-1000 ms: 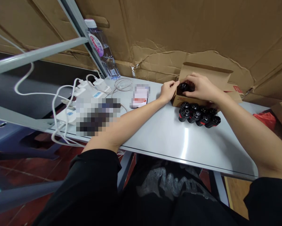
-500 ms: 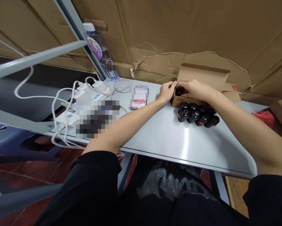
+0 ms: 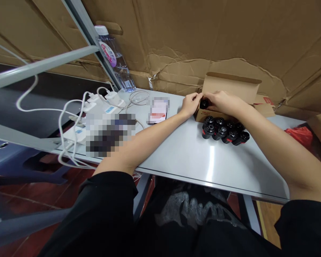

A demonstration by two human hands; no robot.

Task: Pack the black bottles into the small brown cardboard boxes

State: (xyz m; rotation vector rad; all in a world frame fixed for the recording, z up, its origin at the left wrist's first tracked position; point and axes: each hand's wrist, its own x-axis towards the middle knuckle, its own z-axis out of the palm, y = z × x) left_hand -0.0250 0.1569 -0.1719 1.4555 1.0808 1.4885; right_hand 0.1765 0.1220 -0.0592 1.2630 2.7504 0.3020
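Note:
A small open cardboard box [image 3: 203, 116] sits at the back of the table with its lid flap [image 3: 231, 86] raised. My left hand [image 3: 191, 104] pinches the box's left edge, fingers closed. Into the opening reaches my right hand [image 3: 221, 102], its fingers curled inside beside a black round-topped piece [image 3: 204, 103]. The box wall hides its fingertips, so what they hold cannot be made out. In front of the box, several black cylindrical pieces with red marks [image 3: 221, 132] stand close together in two rows.
A phone [image 3: 158, 111] lies left of the box. Farther left are power strips [image 3: 106, 101] with white cables and a blurred dark object [image 3: 109, 137]. A water bottle [image 3: 116, 62] stands by the metal frame [image 3: 81, 25]. Red plastic [image 3: 301, 136] lies right.
My right hand has shifted very slightly inside the box. My left hand stays at the box's edge, and the black pieces outside have not moved.

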